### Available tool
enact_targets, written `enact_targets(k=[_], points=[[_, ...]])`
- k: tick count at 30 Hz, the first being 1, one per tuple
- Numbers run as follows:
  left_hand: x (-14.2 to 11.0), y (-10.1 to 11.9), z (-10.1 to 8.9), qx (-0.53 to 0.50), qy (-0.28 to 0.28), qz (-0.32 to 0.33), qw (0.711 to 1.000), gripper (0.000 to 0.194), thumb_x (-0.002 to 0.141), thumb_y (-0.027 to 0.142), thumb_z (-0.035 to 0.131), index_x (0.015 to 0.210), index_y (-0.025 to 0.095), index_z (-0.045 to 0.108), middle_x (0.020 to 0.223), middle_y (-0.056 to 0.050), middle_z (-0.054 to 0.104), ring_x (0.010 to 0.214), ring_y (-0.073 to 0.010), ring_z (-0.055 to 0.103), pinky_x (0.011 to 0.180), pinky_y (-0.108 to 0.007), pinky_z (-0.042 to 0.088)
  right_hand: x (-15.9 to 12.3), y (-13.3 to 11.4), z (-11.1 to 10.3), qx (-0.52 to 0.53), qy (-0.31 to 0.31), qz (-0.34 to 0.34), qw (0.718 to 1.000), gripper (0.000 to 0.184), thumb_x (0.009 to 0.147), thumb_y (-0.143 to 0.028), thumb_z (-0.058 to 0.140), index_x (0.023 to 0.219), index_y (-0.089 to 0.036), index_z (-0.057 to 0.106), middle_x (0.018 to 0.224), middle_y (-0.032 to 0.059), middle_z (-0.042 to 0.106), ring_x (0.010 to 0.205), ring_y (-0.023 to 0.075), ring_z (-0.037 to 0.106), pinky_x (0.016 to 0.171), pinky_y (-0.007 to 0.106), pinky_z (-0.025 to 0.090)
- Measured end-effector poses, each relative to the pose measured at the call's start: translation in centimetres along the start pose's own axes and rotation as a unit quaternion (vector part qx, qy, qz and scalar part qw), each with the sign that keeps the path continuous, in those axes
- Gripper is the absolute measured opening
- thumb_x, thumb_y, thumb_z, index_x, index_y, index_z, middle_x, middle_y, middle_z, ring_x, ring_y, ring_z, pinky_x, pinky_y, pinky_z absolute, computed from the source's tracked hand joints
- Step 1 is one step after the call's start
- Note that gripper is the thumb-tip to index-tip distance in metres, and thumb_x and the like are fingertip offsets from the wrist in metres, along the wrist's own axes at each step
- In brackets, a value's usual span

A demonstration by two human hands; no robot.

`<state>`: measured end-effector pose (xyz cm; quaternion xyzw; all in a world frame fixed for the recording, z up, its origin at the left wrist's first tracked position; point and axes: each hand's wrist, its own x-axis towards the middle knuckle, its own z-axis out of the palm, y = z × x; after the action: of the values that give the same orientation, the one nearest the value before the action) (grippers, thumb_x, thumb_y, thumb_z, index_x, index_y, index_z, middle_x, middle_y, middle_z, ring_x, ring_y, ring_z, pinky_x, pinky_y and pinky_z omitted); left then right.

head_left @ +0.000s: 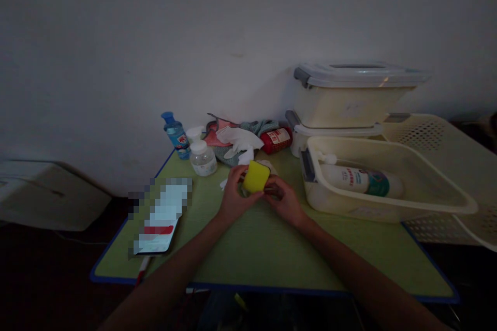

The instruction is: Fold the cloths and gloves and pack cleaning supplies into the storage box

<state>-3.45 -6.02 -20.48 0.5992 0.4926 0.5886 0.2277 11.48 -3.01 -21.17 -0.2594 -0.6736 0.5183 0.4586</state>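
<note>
A yellow sponge [256, 177] with a dark edge is held up over the middle of the green table [248, 253]. My left hand [235, 197] grips its left side, thumb along the bottom. On the other side, the fingers of my right hand [285, 199] close on its lower right edge. Just behind the sponge lie a crumpled white cloth or glove [240, 140], a pink cloth [217, 133] and a grey-green cloth [262, 126]. A red bottle [277, 139] with a white label rests on its side beside them.
Left of the cloths stand a clear jar [203, 159] and a blue bottle [177, 137]. A lit phone [166, 217] lies at the left. An open cream bin [388, 207] holds a white bottle [349, 178]; lidded boxes [349, 106] are stacked behind, with a perforated basket [466, 150] at right.
</note>
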Motion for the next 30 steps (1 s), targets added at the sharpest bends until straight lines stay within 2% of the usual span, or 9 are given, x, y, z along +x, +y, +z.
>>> enact_targets(k=[5,10,14,16,20,24,27,30], points=[[-0.3,0.1,-0.3,0.102,0.010,0.085,0.991,0.065,0.061,0.025,0.073,0.120,0.022,0.046,0.112,-0.008,0.047,0.106,-0.0227,0.050,0.089,-0.035,0.043,0.0,-0.2,0.0,-0.006,0.002,-0.012,1.000,0.017,0.070,-0.012,0.057,0.084,-0.021,0.053,0.096,0.0030,0.060,0.084,0.0137,0.063,0.076,0.030,0.052],[0.0,0.8,-1.2,0.151,0.035,0.096,0.983,0.049,0.065,0.016,0.066,0.112,0.021,0.054,0.101,-0.006,0.054,0.098,-0.0215,0.054,0.089,-0.036,0.044,0.1,-0.1,-0.1,0.001,-0.040,0.011,0.999,0.017,0.072,-0.016,0.057,0.089,-0.021,0.057,0.091,0.0040,0.064,0.087,0.0154,0.064,0.081,0.032,0.051],[1.3,2.3,-1.5,0.093,0.082,0.061,0.990,0.049,0.064,0.019,0.069,0.109,0.022,0.052,0.104,-0.006,0.054,0.100,-0.0223,0.054,0.083,-0.036,0.048,0.2,0.4,-0.2,0.018,-0.033,0.040,0.998,0.022,0.073,-0.023,0.058,0.095,-0.020,0.058,0.110,0.0073,0.061,0.083,0.0144,0.065,0.078,0.031,0.051],[2.4,3.7,-1.1,0.046,0.084,0.057,0.994,0.054,0.062,0.023,0.071,0.112,0.023,0.048,0.107,-0.006,0.054,0.100,-0.0209,0.054,0.081,-0.034,0.049,0.3,0.7,-0.2,0.011,-0.029,0.045,0.999,0.018,0.073,-0.024,0.058,0.090,-0.020,0.059,0.104,0.0063,0.063,0.080,0.0139,0.065,0.076,0.030,0.051],[4.8,7.6,0.7,-0.016,-0.027,0.100,0.994,0.056,0.061,0.026,0.074,0.111,0.023,0.049,0.110,-0.005,0.054,0.100,-0.0192,0.055,0.080,-0.031,0.050,0.2,1.0,-0.1,-0.013,-0.027,0.048,0.998,0.009,0.071,-0.013,0.054,0.078,-0.019,0.058,0.078,0.0006,0.064,0.071,0.0125,0.063,0.072,0.028,0.050],[7.1,11.0,3.1,-0.048,-0.152,0.110,0.981,0.053,0.063,0.026,0.072,0.111,0.023,0.051,0.108,-0.005,0.057,0.098,-0.0190,0.057,0.077,-0.030,0.051,0.2,1.1,0.1,-0.031,-0.027,0.049,0.998,0.016,0.068,-0.004,0.048,0.069,-0.018,0.055,0.067,-0.0024,0.060,0.065,0.0113,0.059,0.068,0.025,0.048],[8.4,11.8,4.9,-0.062,-0.208,0.080,0.973,0.050,0.060,0.023,0.074,0.107,0.021,0.056,0.102,-0.005,0.059,0.093,-0.0187,0.059,0.076,-0.029,0.050,0.1,1.1,0.2,-0.033,-0.032,0.051,0.998,0.020,0.064,0.001,0.047,0.066,-0.018,0.054,0.066,-0.0028,0.059,0.063,0.0110,0.057,0.065,0.024,0.046],[9.0,11.8,6.3,-0.061,-0.272,0.050,0.959,0.048,0.061,0.022,0.072,0.107,0.021,0.057,0.104,-0.005,0.060,0.092,-0.0196,0.059,0.079,-0.031,0.050,0.0,1.0,0.1,-0.049,-0.044,0.046,0.997,0.022,0.062,0.003,0.048,0.064,-0.019,0.053,0.065,-0.0038,0.058,0.063,0.0115,0.056,0.062,0.023,0.045]])
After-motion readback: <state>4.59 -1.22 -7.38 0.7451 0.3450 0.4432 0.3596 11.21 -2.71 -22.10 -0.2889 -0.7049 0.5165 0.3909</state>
